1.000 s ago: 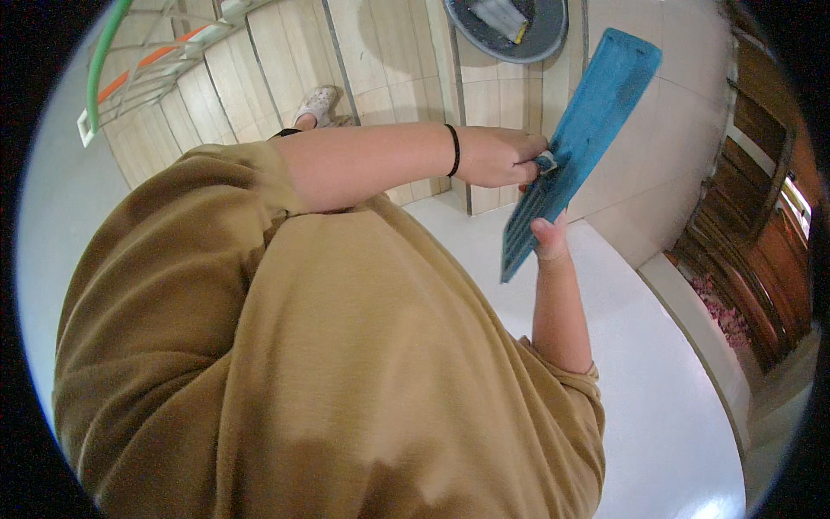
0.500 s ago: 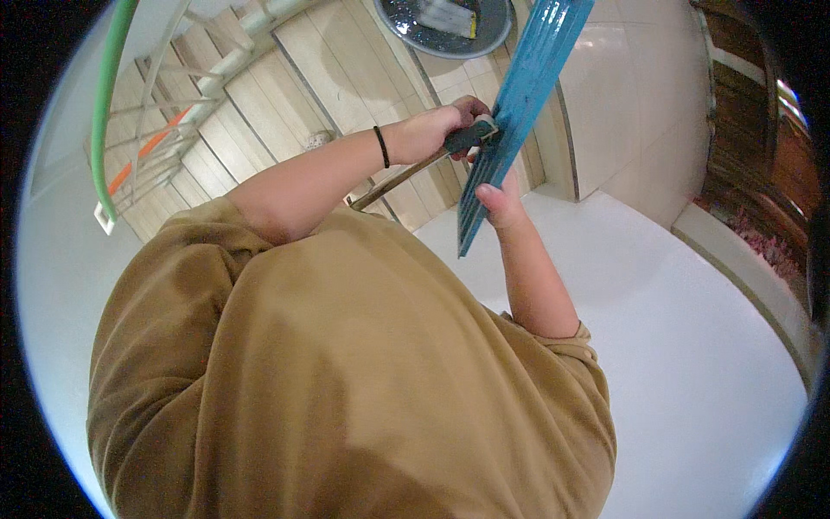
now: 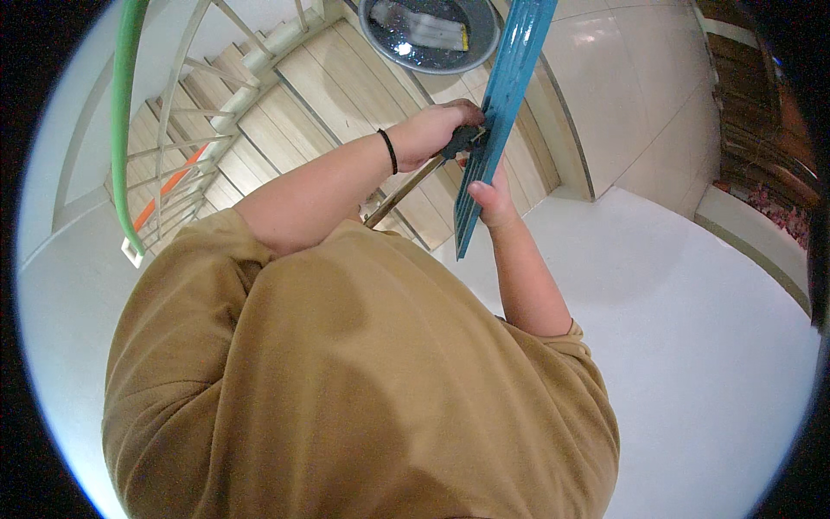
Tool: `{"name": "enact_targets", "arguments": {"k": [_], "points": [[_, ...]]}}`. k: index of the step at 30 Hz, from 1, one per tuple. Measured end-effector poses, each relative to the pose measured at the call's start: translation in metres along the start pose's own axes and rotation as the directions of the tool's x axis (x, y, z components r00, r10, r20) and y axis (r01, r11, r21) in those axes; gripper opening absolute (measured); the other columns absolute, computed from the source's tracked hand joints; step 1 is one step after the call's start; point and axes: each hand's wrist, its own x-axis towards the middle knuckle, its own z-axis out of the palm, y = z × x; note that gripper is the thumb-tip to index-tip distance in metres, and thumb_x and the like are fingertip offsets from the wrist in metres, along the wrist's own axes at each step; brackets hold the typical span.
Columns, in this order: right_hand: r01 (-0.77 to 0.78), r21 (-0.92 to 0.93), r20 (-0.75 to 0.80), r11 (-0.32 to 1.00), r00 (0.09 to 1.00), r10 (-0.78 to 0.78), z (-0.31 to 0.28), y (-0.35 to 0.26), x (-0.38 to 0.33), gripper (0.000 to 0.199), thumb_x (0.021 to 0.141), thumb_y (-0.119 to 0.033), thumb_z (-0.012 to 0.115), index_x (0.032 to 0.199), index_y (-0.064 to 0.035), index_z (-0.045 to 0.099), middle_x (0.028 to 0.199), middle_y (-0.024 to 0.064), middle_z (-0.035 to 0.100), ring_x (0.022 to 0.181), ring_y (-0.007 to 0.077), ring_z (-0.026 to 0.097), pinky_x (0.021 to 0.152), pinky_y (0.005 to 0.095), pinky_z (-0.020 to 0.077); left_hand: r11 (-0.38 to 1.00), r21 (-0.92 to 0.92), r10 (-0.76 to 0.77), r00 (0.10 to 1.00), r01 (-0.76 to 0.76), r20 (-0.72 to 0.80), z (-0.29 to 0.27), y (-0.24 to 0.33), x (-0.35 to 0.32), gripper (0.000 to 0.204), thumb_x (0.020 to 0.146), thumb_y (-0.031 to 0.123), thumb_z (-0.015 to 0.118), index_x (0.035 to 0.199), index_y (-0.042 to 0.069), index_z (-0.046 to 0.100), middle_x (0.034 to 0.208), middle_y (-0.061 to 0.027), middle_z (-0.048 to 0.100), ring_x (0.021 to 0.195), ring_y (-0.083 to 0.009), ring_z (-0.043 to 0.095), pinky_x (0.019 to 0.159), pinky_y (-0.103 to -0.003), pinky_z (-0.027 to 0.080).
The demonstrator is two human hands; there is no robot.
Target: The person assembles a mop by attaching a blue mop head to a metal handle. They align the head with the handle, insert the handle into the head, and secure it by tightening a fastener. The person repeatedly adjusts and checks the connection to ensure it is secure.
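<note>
A long blue ridged plate, looking like a flat mop head (image 3: 499, 112), stands tilted in front of me. Its lower end narrows toward my chest and its upper end leaves the picture. My right hand (image 3: 494, 197) grips the plate's right side near the lower end, with the thumb toward me and the fingers mostly hidden behind it. Closed round the dark joint (image 3: 462, 143) at the plate's middle is my left hand (image 3: 437, 134), a black band on its wrist. A thin brown handle (image 3: 402, 195) runs from the joint down toward my body.
Beyond the plate, a grey round basin (image 3: 437, 69) holds water and a pale cloth pad (image 3: 424, 30) with a yellow edge. Wood-look steps (image 3: 320, 95) descend at the left beside a railing (image 3: 203, 112) with a green handrail (image 3: 130, 112). Pale tiled wall (image 3: 618, 78) rises at the right.
The plate and both hands have shifted slightly left in the picture, and the surroundings have swung a little with the head. Both hands keep their hold.
</note>
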Motion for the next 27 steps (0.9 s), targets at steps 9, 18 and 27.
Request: {"name": "enact_targets", "arguments": {"k": [9,18,27], "points": [[-0.019,0.245,-0.152,0.969,0.987,0.058,0.005,0.018,0.000,0.092,0.051,-0.050,0.070,0.123,-0.0026,0.038,0.113,0.0083,0.049,0.100,0.0201,0.049,0.087,0.0337,0.0390,0.991,-0.127,-0.029,0.995,0.041,0.091,-0.013,-0.001,0.006,0.021,0.090,0.019,0.043,0.103,0.005,0.051,0.093,-0.0050,0.058,0.082,-0.0153,0.057,0.072,-0.031,0.047],[0.092,0.371,-0.134,0.924,0.990,-0.045,0.027,0.052,0.014,0.099,0.055,-0.050,0.071,0.131,-0.0042,0.027,0.121,0.0086,0.042,0.113,0.0214,0.040,0.097,0.0358,0.0302,0.991,-0.133,-0.006,1.000,0.008,0.015,-0.023,-0.002,-0.006,0.018,0.086,0.023,0.057,0.098,0.011,0.050,0.091,0.0000,0.054,0.085,-0.0103,0.049,0.072,-0.027,0.040],[0.009,0.279,-0.054,0.960,0.999,0.006,0.021,0.019,0.005,0.111,0.055,-0.059,0.068,0.137,-0.0049,0.018,0.129,0.0087,0.037,0.117,0.0220,0.036,0.096,0.0375,0.0298,0.980,0.197,-0.003,0.999,0.012,-0.043,-0.026,0.001,-0.010,0.021,0.090,0.027,0.053,0.100,0.009,0.051,0.097,-0.0002,0.057,0.087,-0.0090,0.054,0.072,-0.027,0.048]]}}
